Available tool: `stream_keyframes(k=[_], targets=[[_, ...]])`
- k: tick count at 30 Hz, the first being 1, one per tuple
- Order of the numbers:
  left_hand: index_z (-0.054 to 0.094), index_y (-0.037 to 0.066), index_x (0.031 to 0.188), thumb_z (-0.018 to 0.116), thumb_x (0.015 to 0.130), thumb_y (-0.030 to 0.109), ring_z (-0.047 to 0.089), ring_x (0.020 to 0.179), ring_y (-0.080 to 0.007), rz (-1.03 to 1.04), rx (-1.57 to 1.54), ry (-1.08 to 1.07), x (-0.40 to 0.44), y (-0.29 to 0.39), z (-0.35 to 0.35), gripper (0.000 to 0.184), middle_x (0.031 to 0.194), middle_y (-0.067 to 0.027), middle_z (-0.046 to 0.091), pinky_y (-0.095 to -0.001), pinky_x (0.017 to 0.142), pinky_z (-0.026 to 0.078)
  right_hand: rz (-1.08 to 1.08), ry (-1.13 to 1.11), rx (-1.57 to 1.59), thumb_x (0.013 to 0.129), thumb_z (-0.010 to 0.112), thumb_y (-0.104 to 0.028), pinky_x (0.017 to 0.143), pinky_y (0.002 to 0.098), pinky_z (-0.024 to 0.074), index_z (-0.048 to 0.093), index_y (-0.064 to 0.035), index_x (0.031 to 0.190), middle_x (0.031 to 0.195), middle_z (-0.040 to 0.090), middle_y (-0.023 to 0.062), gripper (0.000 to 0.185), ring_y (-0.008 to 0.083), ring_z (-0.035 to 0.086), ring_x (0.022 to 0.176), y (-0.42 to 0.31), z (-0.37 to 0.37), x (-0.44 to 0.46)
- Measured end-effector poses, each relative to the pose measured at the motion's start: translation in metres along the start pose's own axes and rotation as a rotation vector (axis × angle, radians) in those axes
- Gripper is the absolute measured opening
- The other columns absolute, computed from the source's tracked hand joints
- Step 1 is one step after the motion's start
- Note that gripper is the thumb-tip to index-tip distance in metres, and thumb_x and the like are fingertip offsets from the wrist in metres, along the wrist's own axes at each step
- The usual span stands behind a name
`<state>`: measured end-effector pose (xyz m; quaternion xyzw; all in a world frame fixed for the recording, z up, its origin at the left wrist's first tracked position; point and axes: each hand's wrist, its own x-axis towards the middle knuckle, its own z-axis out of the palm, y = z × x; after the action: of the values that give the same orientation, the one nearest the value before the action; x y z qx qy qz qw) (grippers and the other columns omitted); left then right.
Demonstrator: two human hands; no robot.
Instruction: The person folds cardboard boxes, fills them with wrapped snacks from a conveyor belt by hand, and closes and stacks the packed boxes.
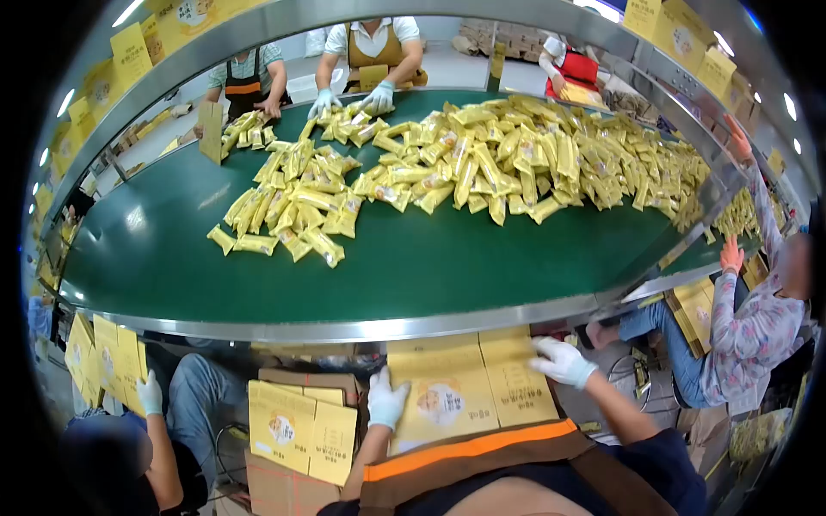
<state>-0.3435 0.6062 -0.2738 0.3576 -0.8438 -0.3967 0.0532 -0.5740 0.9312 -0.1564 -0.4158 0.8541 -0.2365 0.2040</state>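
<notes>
Down on the near side, below the green belt [447,271], there's a flat yellow carton [447,387]. Left hand [388,400] has its left edge gripped; right hand [564,362] is at the right edge, too blurry to tell if it's gripping. Yellow packets [516,159] heap up farther off.

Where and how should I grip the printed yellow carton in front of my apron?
Probably by its left and right edges, coming in from both sides: the printed yellow carton looks flat and wide, with the left hand and right hand at those edges.
</notes>
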Motion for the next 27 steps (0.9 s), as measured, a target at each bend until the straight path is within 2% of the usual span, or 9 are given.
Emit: stream_keyframes(k=[3, 5, 10, 12, 16, 19, 21, 25, 27], targets=[[0.049, -0.005, 0.135, 0.076, 0.076, 0.040, 0.060, 0.107, -0.0369, -0.071, -0.012, 0.006, 0.013, -0.014, 0.017, 0.079, 0.122, -0.0260, 0.057, -0.0402, 0.092, 0.049, 0.638, 0.121, 0.178, 0.092, 0.060, -0.040, 0.101, 0.0396, 0.0441, 0.049, -0.0016, 0.136, 0.134, 0.056, 0.0206, 0.059, 0.0350, 0.054, 0.122, 0.044, 0.089, -0.037], [0.052, -0.008, 0.133, 0.072, 0.084, 0.021, 0.065, 0.100, -0.0242, -0.241, -0.780, -0.189, 0.019, -0.002, 0.008, 0.060, 0.116, -0.0166, 0.068, -0.0284, 0.085, 0.051, 0.538, 0.241, 0.605, 0.093, 0.061, -0.035, 0.100, 0.0369, 0.0442, 0.046, -0.0017, 0.139, 0.132, 0.057, 0.0175, 0.058, 0.0290, 0.055, 0.120, 0.052, 0.109, -0.050], [0.051, -0.005, 0.134, 0.067, 0.088, 0.016, 0.063, 0.107, -0.0245, -0.304, -1.016, -0.263, 0.001, 0.031, -0.016, 0.053, 0.116, -0.0167, 0.066, -0.0327, 0.090, 0.051, 0.396, 0.308, 1.096, 0.092, 0.063, -0.019, 0.102, 0.0341, 0.0432, 0.034, -0.0029, 0.147, 0.136, 0.054, 0.0143, 0.065, 0.0219, 0.054, 0.120, 0.050, 0.111, -0.064], [0.049, -0.001, 0.138, 0.066, 0.091, 0.017, 0.062, 0.113, -0.0252, 0.610, -0.188, -0.147, 0.006, -0.014, 0.000, 0.053, 0.125, -0.0175, 0.061, -0.0337, 0.094, 0.050, 0.356, 0.310, 0.799, 0.089, 0.061, -0.014, 0.102, 0.0348, 0.0433, 0.035, -0.0022, 0.147, 0.135, 0.053, 0.0152, 0.065, 0.0236, 0.054, 0.120, 0.024, 0.086, -0.074], [0.049, 0.009, 0.141, 0.070, 0.084, 0.017, 0.051, 0.125, -0.0397, -0.356, -1.356, -0.597, -0.047, 0.097, -0.031, 0.061, 0.148, -0.0182, 0.041, -0.0460, 0.103, 0.046, 0.205, 0.369, 0.807, 0.083, 0.057, -0.004, 0.103, 0.0346, 0.0418, 0.036, 0.0012, 0.144, 0.131, 0.054, 0.0165, 0.065, 0.0254, 0.054, 0.120, -0.002, 0.067, -0.079], [0.046, 0.006, 0.142, 0.073, 0.080, 0.020, 0.045, 0.129, -0.0452, 0.562, 0.082, 0.247, -0.036, 0.118, -0.041, 0.069, 0.145, -0.0213, 0.043, -0.0514, 0.106, 0.041, 0.196, 0.302, 1.121, 0.083, 0.056, -0.001, 0.105, 0.0314, 0.0395, 0.035, 0.0033, 0.145, 0.131, 0.055, 0.0152, 0.065, 0.0221, 0.052, 0.122, -0.026, 0.049, -0.081], [0.044, 0.005, 0.143, 0.077, 0.077, 0.026, 0.041, 0.134, -0.0389, 0.521, 0.445, 0.377, -0.022, 0.102, -0.052, 0.076, 0.146, -0.0217, 0.042, -0.0461, 0.112, 0.033, 0.234, 0.200, 1.280, 0.084, 0.055, 0.000, 0.105, 0.0304, 0.0388, 0.034, 0.0036, 0.146, 0.132, 0.054, 0.0153, 0.066, 0.0208, 0.051, 0.124, -0.037, 0.039, -0.086], [0.043, -0.004, 0.141, 0.074, 0.085, 0.029, 0.053, 0.126, -0.0322, -0.335, -0.764, -0.131, 0.013, 0.041, -0.073, 0.072, 0.140, -0.0188, 0.052, -0.0393, 0.107, 0.042, 0.122, 0.131, 1.200, 0.086, 0.057, -0.003, 0.108, 0.0321, 0.0363, 0.034, 0.0052, 0.145, 0.137, 0.052, 0.0173, 0.064, 0.0227, 0.048, 0.128, -0.054, 0.022, -0.093], [0.048, -0.001, 0.139, 0.071, 0.089, 0.023, 0.057, 0.120, -0.0279, -0.155, -1.097, -0.445, 0.009, 0.038, -0.093, 0.060, 0.135, -0.0142, 0.057, -0.0371, 0.103, 0.045, -0.015, 0.214, 0.929, 0.088, 0.057, -0.006, 0.110, 0.0329, 0.0348, 0.034, 0.0059, 0.145, 0.139, 0.051, 0.0185, 0.063, 0.0238, 0.047, 0.130, -0.074, -0.004, -0.090]])
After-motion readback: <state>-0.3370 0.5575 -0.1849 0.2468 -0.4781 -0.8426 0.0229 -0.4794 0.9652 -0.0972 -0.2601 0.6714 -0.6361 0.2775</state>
